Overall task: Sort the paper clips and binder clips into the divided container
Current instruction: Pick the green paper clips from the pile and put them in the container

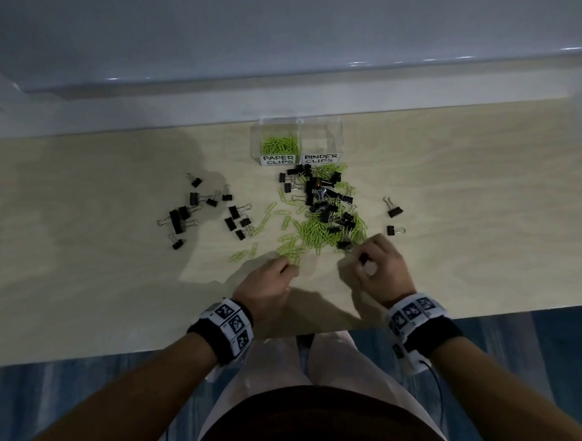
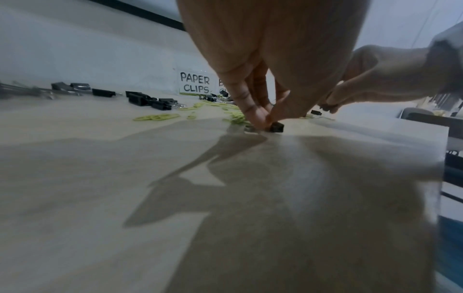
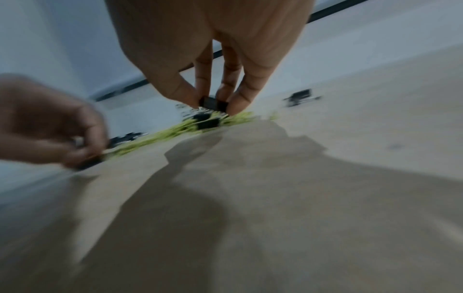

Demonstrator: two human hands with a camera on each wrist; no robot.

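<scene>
Wrist views show each hand (image 2: 260,83) pinching a binder clip (image 2: 276,126).

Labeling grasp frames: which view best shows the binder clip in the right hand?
Right wrist view: the black binder clip sits unobstructed, pinched by the right hand, though slightly blurred. Head view shows only a dark sliver under the curled fingers. Left wrist view catches it small and dark at the hand's tips.
</scene>
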